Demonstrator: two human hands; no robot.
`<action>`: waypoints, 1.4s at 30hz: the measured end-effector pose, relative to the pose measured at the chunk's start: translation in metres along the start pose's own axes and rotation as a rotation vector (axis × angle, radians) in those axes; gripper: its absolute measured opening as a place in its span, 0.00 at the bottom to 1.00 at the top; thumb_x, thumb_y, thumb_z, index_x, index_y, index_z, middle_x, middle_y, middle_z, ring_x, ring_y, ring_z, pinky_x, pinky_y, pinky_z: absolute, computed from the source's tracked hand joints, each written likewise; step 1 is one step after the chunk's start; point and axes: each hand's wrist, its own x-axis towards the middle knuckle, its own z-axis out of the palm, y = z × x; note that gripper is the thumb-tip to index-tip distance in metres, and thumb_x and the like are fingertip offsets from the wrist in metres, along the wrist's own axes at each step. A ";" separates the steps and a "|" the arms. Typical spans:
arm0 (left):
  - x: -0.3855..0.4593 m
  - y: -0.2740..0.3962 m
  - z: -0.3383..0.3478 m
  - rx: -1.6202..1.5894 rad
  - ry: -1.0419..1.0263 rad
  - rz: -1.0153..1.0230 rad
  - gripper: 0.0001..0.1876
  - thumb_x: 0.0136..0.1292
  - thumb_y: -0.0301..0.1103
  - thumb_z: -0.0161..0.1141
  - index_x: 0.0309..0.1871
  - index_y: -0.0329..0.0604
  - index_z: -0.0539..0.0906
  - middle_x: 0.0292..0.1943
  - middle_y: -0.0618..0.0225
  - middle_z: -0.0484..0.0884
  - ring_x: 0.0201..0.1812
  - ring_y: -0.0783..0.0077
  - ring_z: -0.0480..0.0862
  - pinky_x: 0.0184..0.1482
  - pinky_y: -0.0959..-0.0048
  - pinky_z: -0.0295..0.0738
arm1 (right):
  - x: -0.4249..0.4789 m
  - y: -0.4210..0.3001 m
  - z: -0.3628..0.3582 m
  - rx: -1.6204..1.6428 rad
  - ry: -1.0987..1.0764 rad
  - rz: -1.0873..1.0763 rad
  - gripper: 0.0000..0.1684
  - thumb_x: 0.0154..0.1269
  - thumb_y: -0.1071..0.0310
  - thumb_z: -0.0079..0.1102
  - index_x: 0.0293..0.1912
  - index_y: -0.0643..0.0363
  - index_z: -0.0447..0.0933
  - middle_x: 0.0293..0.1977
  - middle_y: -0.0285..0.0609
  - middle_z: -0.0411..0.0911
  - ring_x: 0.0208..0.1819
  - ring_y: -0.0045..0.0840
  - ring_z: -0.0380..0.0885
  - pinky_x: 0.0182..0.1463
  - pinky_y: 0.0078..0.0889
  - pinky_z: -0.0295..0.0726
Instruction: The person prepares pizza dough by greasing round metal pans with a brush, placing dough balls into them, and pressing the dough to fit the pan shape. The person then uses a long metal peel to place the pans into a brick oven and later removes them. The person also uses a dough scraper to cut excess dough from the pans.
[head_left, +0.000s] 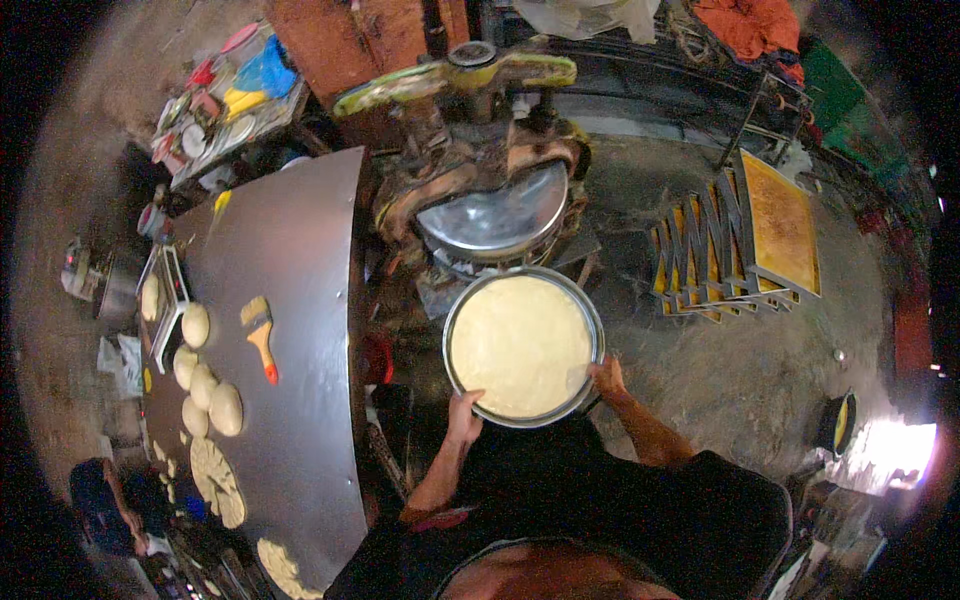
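Between my two hands is a round metal pan (448, 352) with a flat, pale yellow layer of dough (523, 345) filling its inside. My left hand (465, 416) grips the rim at the lower left, thumb over the edge. On the right side of the rim, my right hand (609, 377) has hold of the pan; its fingers underneath are hidden. Just beyond the pan stands a worn machine with a shiny rounded metal bowl or cover (499, 214).
A metal-topped table (300, 247) on the left carries a brush (259, 337), several dough balls (225, 409) and flattened dough (217, 480). Stacked trays (784, 221) with golden contents stand at right. Another person (105, 502) is at lower left. A cluttered side table (232, 135) stands at upper left.
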 end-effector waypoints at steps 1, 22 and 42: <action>0.018 -0.002 0.004 -0.110 -0.032 -0.040 0.21 0.57 0.29 0.60 0.54 0.33 0.73 0.45 0.60 0.81 0.46 0.64 0.81 0.51 0.68 0.75 | 0.013 -0.007 -0.002 -0.161 0.030 -0.020 0.19 0.53 0.54 0.56 0.27 0.65 0.76 0.18 0.39 0.70 0.23 0.30 0.72 0.25 0.37 0.67; 0.020 0.391 0.122 0.798 -0.777 0.844 0.14 0.70 0.34 0.50 0.52 0.34 0.76 0.43 0.60 0.83 0.44 0.70 0.82 0.49 0.70 0.74 | 0.241 -0.812 0.051 -1.915 0.894 -1.371 0.19 0.52 0.66 0.59 0.47 0.52 0.75 0.43 0.45 0.78 0.47 0.38 0.76 0.59 0.55 0.63; -0.181 0.280 0.394 1.778 -1.508 1.826 0.09 0.49 0.37 0.62 0.31 0.43 0.80 0.28 0.58 0.83 0.33 0.50 0.84 0.34 0.55 0.79 | -0.147 -0.643 -0.059 -1.183 0.165 0.082 0.28 0.51 0.69 0.59 0.54 0.56 0.69 0.30 0.53 0.77 0.30 0.43 0.80 0.36 0.43 0.78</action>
